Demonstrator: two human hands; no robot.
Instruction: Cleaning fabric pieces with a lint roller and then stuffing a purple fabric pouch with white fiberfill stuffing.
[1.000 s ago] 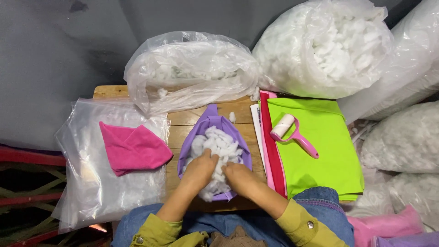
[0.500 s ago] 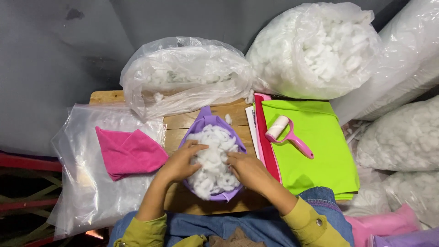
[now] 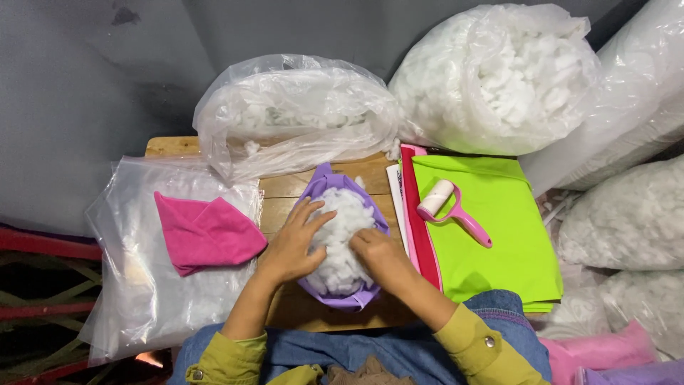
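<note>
Pressing down with both hands, the person works white stuffing (image 3: 340, 239) into a purple fabric case (image 3: 335, 294) that lies at the middle of a small wooden table (image 3: 171, 146). Left hand (image 3: 291, 246) lies flat, fingers spread, on the left side of the stuffing; nothing is clasped in it. Right hand (image 3: 376, 251) is curled, knuckles up, fingertips pushed into the stuffing on the right; whether it has hold of any cannot be told. Just left of the case, a folded pink cloth (image 3: 205, 232) rests on a clear plastic bag (image 3: 142, 285). To the right, a pink lint roller (image 3: 449, 210) lies on green fabric sheets (image 3: 499, 264). Behind the case sits an open plastic bag of stuffing (image 3: 292, 114), with a fuller bag (image 3: 499, 71) beside it.
</note>
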